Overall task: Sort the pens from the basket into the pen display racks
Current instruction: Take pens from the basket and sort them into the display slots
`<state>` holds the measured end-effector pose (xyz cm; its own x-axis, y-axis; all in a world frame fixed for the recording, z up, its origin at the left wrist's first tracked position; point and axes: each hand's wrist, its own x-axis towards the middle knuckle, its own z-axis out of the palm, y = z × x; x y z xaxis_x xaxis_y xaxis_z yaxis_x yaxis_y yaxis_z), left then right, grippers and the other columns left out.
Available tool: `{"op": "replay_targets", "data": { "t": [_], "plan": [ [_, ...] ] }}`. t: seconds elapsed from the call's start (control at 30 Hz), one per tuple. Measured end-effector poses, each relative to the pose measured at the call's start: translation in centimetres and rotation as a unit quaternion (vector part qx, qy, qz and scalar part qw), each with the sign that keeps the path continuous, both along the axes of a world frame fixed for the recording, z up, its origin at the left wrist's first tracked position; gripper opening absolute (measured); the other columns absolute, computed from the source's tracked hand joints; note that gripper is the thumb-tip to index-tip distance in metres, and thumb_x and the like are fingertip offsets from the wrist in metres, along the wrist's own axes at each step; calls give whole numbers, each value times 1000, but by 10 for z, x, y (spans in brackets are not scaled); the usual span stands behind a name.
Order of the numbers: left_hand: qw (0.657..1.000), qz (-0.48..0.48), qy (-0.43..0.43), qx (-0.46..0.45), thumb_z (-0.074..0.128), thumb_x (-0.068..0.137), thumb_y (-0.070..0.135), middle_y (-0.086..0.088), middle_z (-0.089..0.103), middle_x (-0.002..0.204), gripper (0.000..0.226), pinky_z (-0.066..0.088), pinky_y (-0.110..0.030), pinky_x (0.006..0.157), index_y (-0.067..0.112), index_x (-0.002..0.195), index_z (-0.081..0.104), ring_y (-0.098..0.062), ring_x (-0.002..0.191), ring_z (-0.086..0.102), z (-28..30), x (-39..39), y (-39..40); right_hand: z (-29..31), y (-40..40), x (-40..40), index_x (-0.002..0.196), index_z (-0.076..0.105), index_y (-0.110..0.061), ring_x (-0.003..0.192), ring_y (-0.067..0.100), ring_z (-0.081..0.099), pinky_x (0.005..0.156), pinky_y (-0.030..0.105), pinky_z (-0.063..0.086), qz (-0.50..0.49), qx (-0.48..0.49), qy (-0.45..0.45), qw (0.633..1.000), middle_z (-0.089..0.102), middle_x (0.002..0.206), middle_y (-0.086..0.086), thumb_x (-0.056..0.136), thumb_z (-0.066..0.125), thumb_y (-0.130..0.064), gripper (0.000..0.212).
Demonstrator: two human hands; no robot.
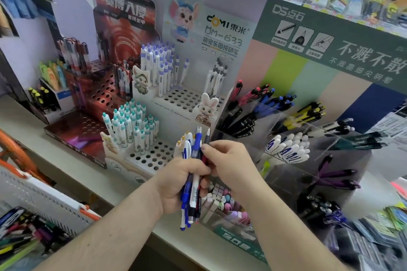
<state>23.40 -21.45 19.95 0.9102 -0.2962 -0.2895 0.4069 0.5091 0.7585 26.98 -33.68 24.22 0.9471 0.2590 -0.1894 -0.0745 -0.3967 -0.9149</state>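
Bundle of pens (blue, white, black barrels mixed) stands upright in the left hand, fingers curled tight round it, just in front of the white perforated rack. Right hand pinches 1 dark pen at the bundle's edge between thumb and fingertips. Basket sits lower left with loose pens inside; clear acrylic rack stands right.

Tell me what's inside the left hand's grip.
The left hand holds a bundle of pens: blue, white and dark barrels, tips poking out above and below. The right hand pinches one dark pen. The fingers hide the exact count.
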Motion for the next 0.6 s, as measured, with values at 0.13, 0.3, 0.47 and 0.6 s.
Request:
{"op": "replay_targets", "data": {
  "t": [0.13, 0.3, 0.47, 0.6],
  "plan": [
    [997, 69, 24, -30, 50, 90, 1, -11, 61, 67, 14, 50, -25, 48, 3, 93, 63, -18, 54, 61, -2, 3, -13, 0, -4, -5, 91, 66, -1, 66, 32, 61, 56, 36, 50, -83, 117, 64, 988, 71, 79, 16, 101, 54, -16, 22],
    [978, 176, 73, -88, 50, 92, 1, -10, 68, 71, 10, 53, -28, 54, 8, 88, 57, -20, 57, 66, -4, 9, -18, 6, -16, -3, 92, 61, -10, 68, 20, 65, 67, 37, 57, -139, 149, 2, 979, 66, 68, 2, 105, 43, -19, 23],
    [981, 169, 72, -61, 57, 92, 14, -1, 53, 58, 19, 43, -21, 43, 9, 74, 59, -9, 44, 48, -7, 14, -6, 13, -37, -13, 104, 60, -26, 51, 17, 53, 51, 29, 50, -13, 79, -56, 995, 57, 65, 5, 106, 42, -25, 18],
    [978, 93, 28, -184, 62, 83, 19, 4, 51, 61, 8, 33, -18, 41, 12, 80, 60, -7, 43, 43, 1, 13, -5, 2, -47, -14, 105, 64, -39, 51, 3, 46, 51, 23, 42, 61, -79, -173, 980, 53, 60, -6, 99, 57, -30, 13]
  ]
}}
